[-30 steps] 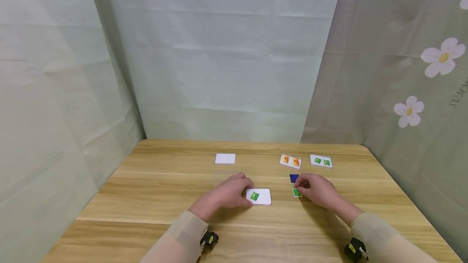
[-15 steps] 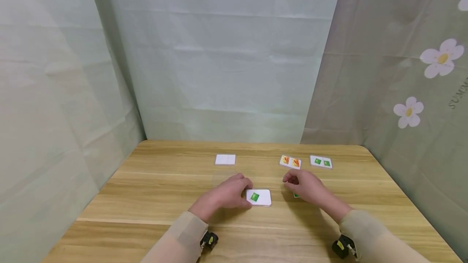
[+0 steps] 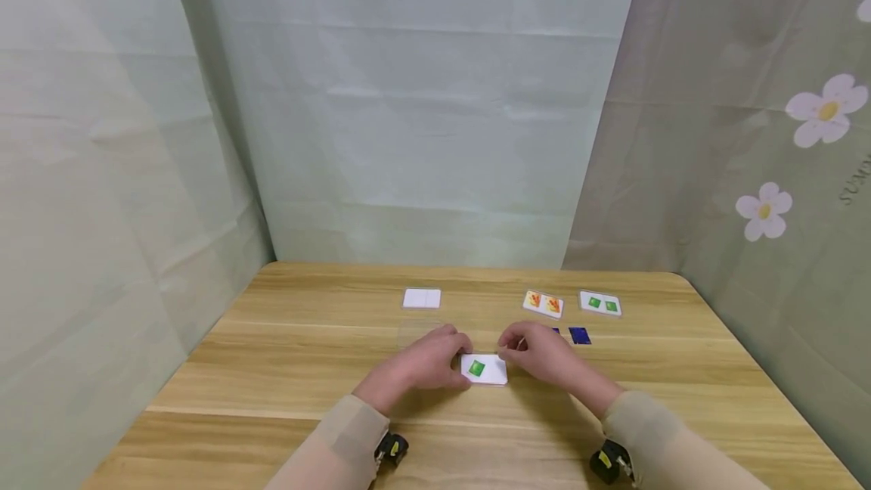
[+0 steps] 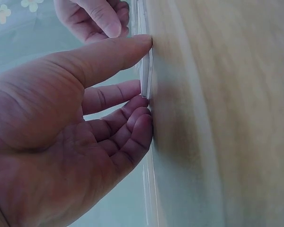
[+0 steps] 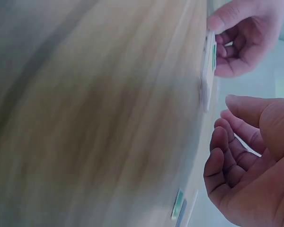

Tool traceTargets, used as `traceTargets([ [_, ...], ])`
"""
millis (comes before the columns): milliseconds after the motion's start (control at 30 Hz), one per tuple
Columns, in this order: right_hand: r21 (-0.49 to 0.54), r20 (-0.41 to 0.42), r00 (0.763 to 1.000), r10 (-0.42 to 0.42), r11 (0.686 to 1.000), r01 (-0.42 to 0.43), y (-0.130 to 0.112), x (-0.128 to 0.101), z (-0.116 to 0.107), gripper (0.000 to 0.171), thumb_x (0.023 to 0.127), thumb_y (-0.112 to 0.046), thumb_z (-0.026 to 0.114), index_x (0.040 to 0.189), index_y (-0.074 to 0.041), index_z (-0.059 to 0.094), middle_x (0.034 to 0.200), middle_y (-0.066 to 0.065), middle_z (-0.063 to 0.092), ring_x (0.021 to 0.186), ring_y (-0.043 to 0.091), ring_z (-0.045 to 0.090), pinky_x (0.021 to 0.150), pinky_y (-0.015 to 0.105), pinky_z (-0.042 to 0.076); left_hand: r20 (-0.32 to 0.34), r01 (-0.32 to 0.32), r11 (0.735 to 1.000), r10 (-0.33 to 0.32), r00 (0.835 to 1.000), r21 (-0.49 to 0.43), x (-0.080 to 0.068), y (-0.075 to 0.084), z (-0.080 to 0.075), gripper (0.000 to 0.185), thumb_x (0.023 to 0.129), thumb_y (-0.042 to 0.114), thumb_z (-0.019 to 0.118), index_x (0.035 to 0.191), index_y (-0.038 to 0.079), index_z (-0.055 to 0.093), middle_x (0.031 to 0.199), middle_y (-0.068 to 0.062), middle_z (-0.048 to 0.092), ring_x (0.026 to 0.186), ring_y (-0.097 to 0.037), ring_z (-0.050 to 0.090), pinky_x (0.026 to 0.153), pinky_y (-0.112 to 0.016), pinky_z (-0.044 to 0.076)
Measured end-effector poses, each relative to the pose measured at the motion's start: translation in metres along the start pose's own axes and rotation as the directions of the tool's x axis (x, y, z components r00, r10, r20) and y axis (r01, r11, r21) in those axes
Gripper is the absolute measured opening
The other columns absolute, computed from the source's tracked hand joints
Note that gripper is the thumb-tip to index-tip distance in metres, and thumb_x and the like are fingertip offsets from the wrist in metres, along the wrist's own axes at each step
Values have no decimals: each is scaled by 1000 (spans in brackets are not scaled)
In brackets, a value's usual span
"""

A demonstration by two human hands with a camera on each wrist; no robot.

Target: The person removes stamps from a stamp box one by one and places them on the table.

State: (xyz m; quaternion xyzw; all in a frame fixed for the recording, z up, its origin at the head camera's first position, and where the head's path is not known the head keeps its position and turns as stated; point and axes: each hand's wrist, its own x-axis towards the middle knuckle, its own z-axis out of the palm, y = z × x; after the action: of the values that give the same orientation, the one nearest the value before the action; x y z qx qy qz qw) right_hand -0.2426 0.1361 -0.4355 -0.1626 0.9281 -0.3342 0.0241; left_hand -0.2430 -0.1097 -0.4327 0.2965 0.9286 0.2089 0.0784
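one hand (image 3: 430,358) grips a card (image 3: 493,370); curtain (image 3: 803,286) reads "sum…"

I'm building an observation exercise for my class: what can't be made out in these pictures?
One blue tile, head view: mostly hidden by the right hand.
Whether that hand holds anything, head view: too small to tell.
Curtain lettering, head view: cut off by the right edge.
White card, left wrist view: face turned edge-on.
Green tile, right wrist view: picture blurred.

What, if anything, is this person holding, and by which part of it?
The left grip holds the white rectangular card with the green square by its left end. Whether the right grip holds anything cannot be told.
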Motion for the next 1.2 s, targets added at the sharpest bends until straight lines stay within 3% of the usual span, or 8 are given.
traceTargets([
  [200,14,19,999,-37,999,37,-7,3,7,6,99,-13,84,101,-13,79,94,-5,69,84,13,61,75,33,53,2,-11,1000,11,1000,1,0,0,0,47,90,23,95,128,6,73,113,-1,62,96,-11,53,87,-27,50],
  [600,-33,38,999,-30,999,31,-14,7,18,14,97,-17,88,107,-11,81,99,-1,68,88,15,59,80,38,54,11,-11,1000,11,1000,3,1,0,-1,45,90,22,95,126,8,73,111,1,61,94,-10,52,84,-26,49],
  [1200,-97,13,999,-31,995,32,-15,8,26,20,92,-27,93,92,-18,75,96,-5,67,85,12,58,79,38,52,5,-10,1000,10,1000,-14,1,-1,-1,43,90,20,95,124,8,74,111,0,62,95,-10,53,85,-27,50],
])
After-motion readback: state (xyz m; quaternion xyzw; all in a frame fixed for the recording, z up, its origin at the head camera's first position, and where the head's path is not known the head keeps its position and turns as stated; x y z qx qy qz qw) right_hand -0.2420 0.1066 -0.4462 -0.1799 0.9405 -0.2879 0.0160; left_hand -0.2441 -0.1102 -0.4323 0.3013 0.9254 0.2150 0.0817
